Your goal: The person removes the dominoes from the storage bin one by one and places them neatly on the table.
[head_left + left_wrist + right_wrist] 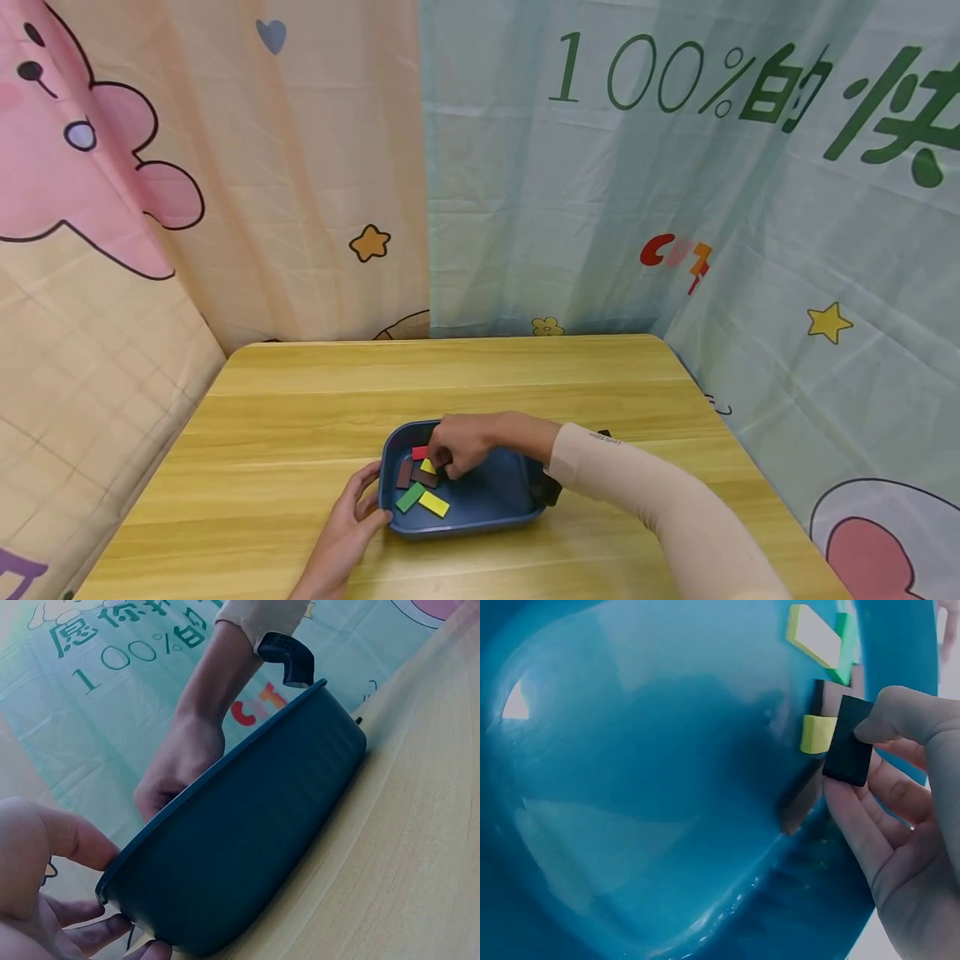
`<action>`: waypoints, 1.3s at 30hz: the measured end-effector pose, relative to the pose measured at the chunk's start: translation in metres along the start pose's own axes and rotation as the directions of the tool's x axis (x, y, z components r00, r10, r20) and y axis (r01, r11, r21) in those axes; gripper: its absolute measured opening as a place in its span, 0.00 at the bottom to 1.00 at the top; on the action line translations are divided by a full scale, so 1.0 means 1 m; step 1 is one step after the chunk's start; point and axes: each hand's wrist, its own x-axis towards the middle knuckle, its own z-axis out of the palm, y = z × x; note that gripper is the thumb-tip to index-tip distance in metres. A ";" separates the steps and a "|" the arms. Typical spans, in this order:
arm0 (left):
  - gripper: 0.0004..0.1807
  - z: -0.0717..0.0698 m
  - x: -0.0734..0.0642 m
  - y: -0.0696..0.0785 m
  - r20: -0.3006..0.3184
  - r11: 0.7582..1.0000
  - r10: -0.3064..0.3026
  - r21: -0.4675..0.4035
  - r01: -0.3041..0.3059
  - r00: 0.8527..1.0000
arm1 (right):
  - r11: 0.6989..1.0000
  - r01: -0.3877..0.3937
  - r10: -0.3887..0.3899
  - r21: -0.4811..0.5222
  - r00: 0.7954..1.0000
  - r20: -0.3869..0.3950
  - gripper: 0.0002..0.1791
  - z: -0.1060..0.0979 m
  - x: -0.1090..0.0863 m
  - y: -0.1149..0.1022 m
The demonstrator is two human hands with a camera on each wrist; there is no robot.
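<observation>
A blue plastic basin (491, 500) stands on the table, with several small rectangular blocks at its left end. Among them are a green block (410, 497), a yellow block (434, 503), a brown block (404, 473) and a red block (420, 452). My left hand (347, 518) grips the basin's left rim, thumb at the near side and other fingers along the outer wall. Reaching into the basin, my right hand (471, 442) pinches a black block (847, 746) between thumb and fingers, just over the other blocks. In the left wrist view the basin wall hides the blocks.
The wooden table (262, 467) has its far edge near hanging printed curtains (510, 208), which also run along both sides. A black device (289, 656) sits at my right wrist, by the basin's right rim.
</observation>
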 end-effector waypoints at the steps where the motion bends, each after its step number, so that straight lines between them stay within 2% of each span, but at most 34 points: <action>1: 0.38 0.000 0.000 0.000 0.000 1.000 -0.003 -0.001 0.003 1.000 | 1.000 -0.002 0.002 0.018 1.000 -0.012 0.07 -0.001 -0.001 0.000; 7: 0.38 0.000 0.001 -0.001 -0.002 1.000 -0.001 -0.001 0.001 1.000 | 0.994 -0.020 0.027 0.107 0.998 -0.059 0.06 -0.004 -0.007 0.000; 14: 0.38 0.003 0.000 -0.003 0.003 0.999 0.052 -0.011 -0.052 0.999 | 0.982 -0.054 0.076 0.183 0.990 -0.118 0.05 -0.010 -0.018 0.002; 24: 0.38 0.003 0.000 -0.002 -0.011 0.999 0.051 0.007 -0.051 0.999 | 0.976 -0.101 0.147 0.195 0.959 -0.244 0.06 -0.016 -0.047 0.009; 27: 0.38 0.003 -0.001 -0.002 -0.003 0.998 0.065 0.010 -0.065 0.998 | 0.971 -0.112 0.167 0.211 0.950 -0.265 0.07 -0.015 -0.057 0.011; 32: 0.38 0.003 -0.001 -0.002 -0.007 0.999 0.053 0.007 -0.053 0.999 | 0.961 -0.131 0.201 0.244 0.937 -0.286 0.07 -0.013 -0.071 0.015; 39: 0.37 0.002 -0.001 -0.005 0.003 0.998 0.066 0.004 -0.066 0.998 | 0.945 -0.158 0.252 0.287 0.909 -0.331 0.07 -0.009 -0.094 0.022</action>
